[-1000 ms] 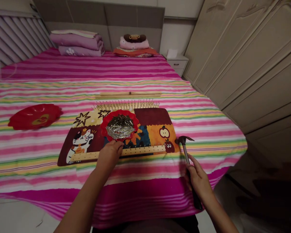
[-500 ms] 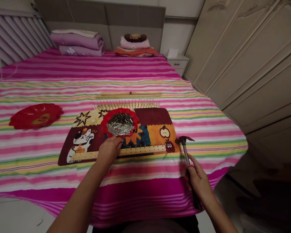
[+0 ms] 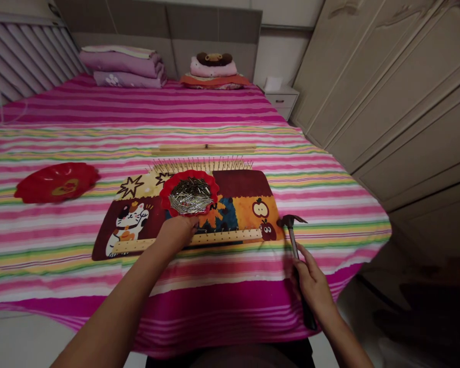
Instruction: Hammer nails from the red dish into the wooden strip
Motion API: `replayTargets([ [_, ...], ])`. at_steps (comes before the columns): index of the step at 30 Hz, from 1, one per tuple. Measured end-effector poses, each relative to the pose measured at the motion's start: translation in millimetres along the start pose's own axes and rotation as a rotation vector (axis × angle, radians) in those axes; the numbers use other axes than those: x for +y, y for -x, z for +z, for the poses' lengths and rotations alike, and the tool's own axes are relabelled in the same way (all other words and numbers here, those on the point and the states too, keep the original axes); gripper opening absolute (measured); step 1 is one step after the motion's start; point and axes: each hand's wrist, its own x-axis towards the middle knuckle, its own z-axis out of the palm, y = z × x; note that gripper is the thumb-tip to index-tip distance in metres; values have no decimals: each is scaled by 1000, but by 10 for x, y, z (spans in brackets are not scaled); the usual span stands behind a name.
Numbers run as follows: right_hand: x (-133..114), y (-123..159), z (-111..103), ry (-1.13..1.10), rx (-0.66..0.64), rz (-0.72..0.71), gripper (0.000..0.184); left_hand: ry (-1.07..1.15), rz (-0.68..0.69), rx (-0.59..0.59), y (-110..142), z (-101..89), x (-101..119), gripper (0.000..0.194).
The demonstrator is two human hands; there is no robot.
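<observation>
My left hand (image 3: 178, 232) is closed in a pinch over a pale wooden strip (image 3: 233, 235), just in front of a red scalloped bowl (image 3: 166, 204). A thin nail seems to show at its fingertips, partly hidden by them. Silvery and darker nails (image 3: 191, 197) fill the bowl. Small nails or holes dot the strip, too fine to tell apart. Lower right, my right hand (image 3: 310, 281) grips a claw hammer (image 3: 292, 237) by its dark handle, head pointing away from me. Strip and bowl rest on a patterned mat (image 3: 249, 186) with a cat and apples.
Behind the bowl lies another wooden strip (image 3: 203, 165) with many upright nails. Farther back is a bare wooden strip (image 3: 176, 150). A red dish (image 3: 57, 184) lies left on the striped bedspread (image 3: 53, 230). Folded bedding (image 3: 126, 66) is at the headboard; wardrobe doors (image 3: 398, 102) stand right.
My left hand has shifted slightly right along the strip, and its wrist has turned a little. My right hand and the hammer have hardly moved.
</observation>
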Motion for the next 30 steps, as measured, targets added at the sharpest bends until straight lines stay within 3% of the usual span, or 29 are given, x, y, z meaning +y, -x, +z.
replayTargets([
  [6, 33, -5, 9, -14, -6, -1, 75, -53, 72, -4, 38, 45, -27, 30],
  [9, 50, -16, 7, -4, -9, -12, 74, 55, 45, 77, 153, 6, -91, 25],
  [13, 48, -14, 9, -1, -14, -13, 76, 529, 51, 246, 351, -49, -162, 19],
  [17, 36, -11, 4, 9, -11, -23, 74, 1187, -81, 147, 465, 39, -125, 30],
  [20, 62, -32, -7, 32, -5, -31, 73, 1464, -139, 97, 502, 124, -68, 46],
  [25, 123, -58, -8, 69, 14, -61, 72, 1551, -206, 143, 508, 168, -16, 35],
  [30, 110, -57, -8, 108, 16, -69, 72, 1491, -294, 248, 444, 235, 67, 40],
])
